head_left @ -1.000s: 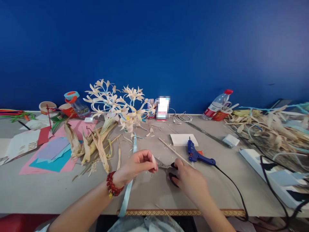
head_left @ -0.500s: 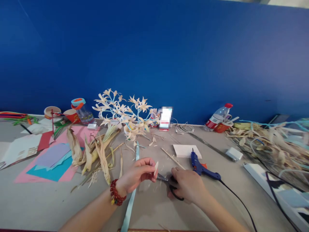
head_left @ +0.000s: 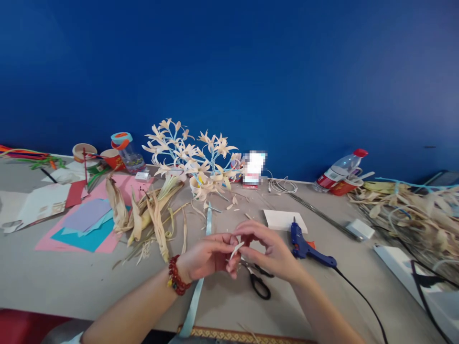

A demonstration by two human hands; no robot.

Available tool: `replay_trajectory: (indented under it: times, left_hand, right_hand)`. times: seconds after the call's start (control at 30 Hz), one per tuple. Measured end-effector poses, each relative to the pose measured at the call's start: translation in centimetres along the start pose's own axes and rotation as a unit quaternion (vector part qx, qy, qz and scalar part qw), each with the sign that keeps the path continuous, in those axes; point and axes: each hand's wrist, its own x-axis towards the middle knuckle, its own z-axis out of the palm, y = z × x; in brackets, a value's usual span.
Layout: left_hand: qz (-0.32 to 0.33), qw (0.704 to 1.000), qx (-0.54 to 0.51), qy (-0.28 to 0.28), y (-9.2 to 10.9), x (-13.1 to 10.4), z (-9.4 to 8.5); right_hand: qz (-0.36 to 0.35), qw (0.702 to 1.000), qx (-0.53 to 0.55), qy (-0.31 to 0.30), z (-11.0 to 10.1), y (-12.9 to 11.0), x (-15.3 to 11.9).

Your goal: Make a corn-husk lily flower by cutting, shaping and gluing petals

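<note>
My left hand, with a red bead bracelet on the wrist, pinches a small pale husk petal above the grey table. My right hand meets it from the right, fingertips touching the same petal. Black-handled scissors lie flat on the table just below both hands, let go. A light blue ribbon runs under my left wrist toward the table's front edge. A blue glue gun rests just right of my right hand.
A husk flower bouquet stands behind the hands, with loose corn husks and coloured paper sheets to the left. A white card, a plastic bottle, a husk heap and black cables fill the right.
My right hand has let go of the scissors, which now lie on the table, and has come up to the petal held in my left hand. The view shifted slightly.
</note>
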Motion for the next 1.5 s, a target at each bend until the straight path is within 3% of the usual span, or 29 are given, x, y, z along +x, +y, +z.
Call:
replay_trajectory:
  times: [0.13, 0.23, 0.27, 0.33, 0.43, 0.5, 0.67, 0.97, 1.03, 1.1, 1.17, 1.37, 1.5]
  left_hand:
    - [-0.025, 1.000, -0.001, -0.014, -0.3, 0.3, -0.2]
    - [0.045, 0.990, 0.106, 0.078, -0.3, 0.5, -0.1]
    - [0.087, 0.974, 0.172, 0.120, -0.2, 0.4, 0.0]
    - [0.158, 0.914, 0.327, 0.180, -0.1, 0.3, 0.3]
    - [0.223, 0.801, 0.507, 0.227, -0.1, 0.0, 0.8]
    - [0.255, 0.746, 0.565, 0.244, -0.4, -0.1, 1.1]
    - [0.300, 0.681, 0.623, 0.241, -1.0, 0.1, 1.4]
    - [0.310, 0.607, 0.673, 0.288, -0.5, 0.0, 0.3]
    - [0.296, 0.627, 0.652, 0.307, 0.0, -0.1, 0.2]
    - [0.292, 0.666, 0.629, 0.276, 0.2, -0.2, 0.5]
    - [0.301, 0.673, 0.632, 0.238, 0.3, -0.3, 1.1]
    - [0.350, 0.611, 0.678, 0.210, -0.4, 0.0, 1.8]
    - [0.349, 0.571, 0.701, 0.245, -0.1, -0.2, 0.9]
  right_hand:
    - [-0.018, 0.998, 0.051, 0.028, 1.2, 0.5, 0.6]
    - [0.015, 0.997, 0.035, 0.066, 1.6, 1.0, 0.4]
    - [0.028, 0.996, 0.021, 0.078, 1.7, 1.2, 0.3]
    - [0.044, 0.994, -0.006, 0.099, 2.1, 1.6, 0.1]
    - [0.041, 0.991, -0.031, 0.121, 2.6, 1.8, -0.2]
    - [0.025, 0.990, -0.046, 0.130, 2.9, 1.7, -0.3]
    - [-0.001, 0.984, -0.099, 0.148, 3.4, 1.3, -0.9]
    - [-0.059, 0.959, -0.120, 0.249, 3.9, 1.1, -1.2]
    - [-0.051, 0.955, -0.110, 0.272, 3.6, 0.9, -1.1]
    - [-0.038, 0.959, -0.097, 0.263, 3.6, 0.9, -1.0]
    - [-0.036, 0.964, -0.090, 0.248, 3.7, 0.9, -0.9]
    - [-0.057, 0.963, -0.116, 0.237, 4.5, 1.0, -1.0]
    - [-0.073, 0.951, -0.140, 0.267, 4.4, 1.1, -1.3]
